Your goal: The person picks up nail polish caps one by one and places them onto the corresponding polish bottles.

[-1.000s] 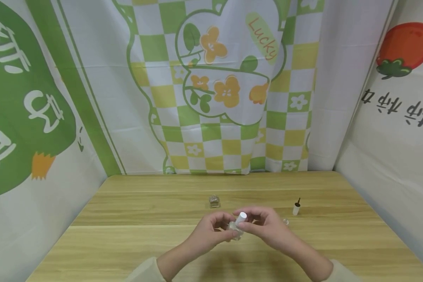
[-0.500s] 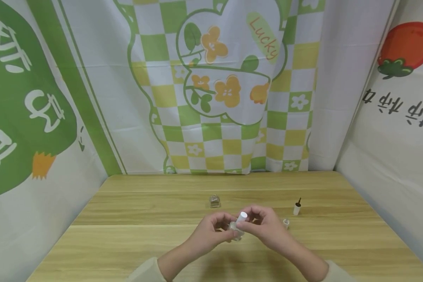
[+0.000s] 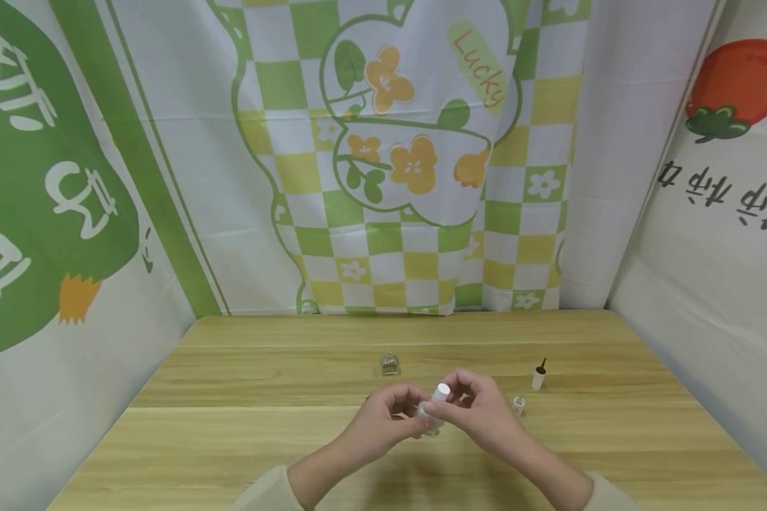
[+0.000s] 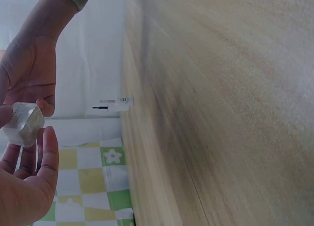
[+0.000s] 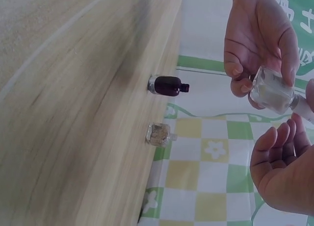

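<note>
Over the table's (image 3: 243,443) near part, the left hand's (image 3: 382,422) fingers clamp a clear, squarish, whitish bottle (image 5: 272,92) while the right hand's (image 3: 482,410) pinch its white cap (image 3: 442,392).

**Tally of Items Sighted**

I count three bottles: one clear bottle (image 5: 272,90), one dark bottle (image 5: 168,86), one glittery bottle (image 5: 159,135). White caps, three: one held cap (image 3: 442,392), one dark-brushed cap (image 3: 538,380), one pale-stemmed cap (image 4: 126,100). My hands, two: left hand (image 3: 383,420), right hand (image 3: 481,408). One counter (image 3: 268,376).

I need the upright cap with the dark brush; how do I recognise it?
On the wooden table, look beyond the right hand, to its right. The white nail polish cap shows a dark upright brush, unlike the cap nearer the hand.
</note>
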A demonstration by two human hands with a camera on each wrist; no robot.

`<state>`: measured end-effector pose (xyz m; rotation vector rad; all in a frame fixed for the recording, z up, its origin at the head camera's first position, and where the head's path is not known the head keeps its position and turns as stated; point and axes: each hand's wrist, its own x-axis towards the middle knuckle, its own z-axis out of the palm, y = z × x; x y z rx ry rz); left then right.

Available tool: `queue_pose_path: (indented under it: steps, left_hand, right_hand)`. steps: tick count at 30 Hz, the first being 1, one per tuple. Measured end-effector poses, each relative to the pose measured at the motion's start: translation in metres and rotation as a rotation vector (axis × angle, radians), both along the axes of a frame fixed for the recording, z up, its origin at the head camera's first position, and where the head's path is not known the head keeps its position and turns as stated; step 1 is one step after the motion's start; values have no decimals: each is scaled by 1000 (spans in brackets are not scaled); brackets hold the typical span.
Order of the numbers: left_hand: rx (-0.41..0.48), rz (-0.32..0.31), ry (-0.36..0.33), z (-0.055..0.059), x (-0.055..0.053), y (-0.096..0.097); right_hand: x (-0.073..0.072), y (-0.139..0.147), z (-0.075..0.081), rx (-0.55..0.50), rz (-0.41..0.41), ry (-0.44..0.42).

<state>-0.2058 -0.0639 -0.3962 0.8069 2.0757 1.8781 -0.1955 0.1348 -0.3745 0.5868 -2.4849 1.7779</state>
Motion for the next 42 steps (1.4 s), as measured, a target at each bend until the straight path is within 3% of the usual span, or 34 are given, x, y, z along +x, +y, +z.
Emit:
queue_pose_path:
  steps: [10,22,28,42]
  left_hand:
    - [3,26,-2,6,0,-3]
    - [-5,9,-12,5,0,-2]
    - [3,12,1,5,0,-1]
    - [9,9,29,1,-2,1]
  right_hand:
    - [-5,14,6,-89,184,49]
    - [-5,14,6,-79,260,68]
    - [-4,11,5,-77,221,61]
    - [0,0,2,-93,25,18]
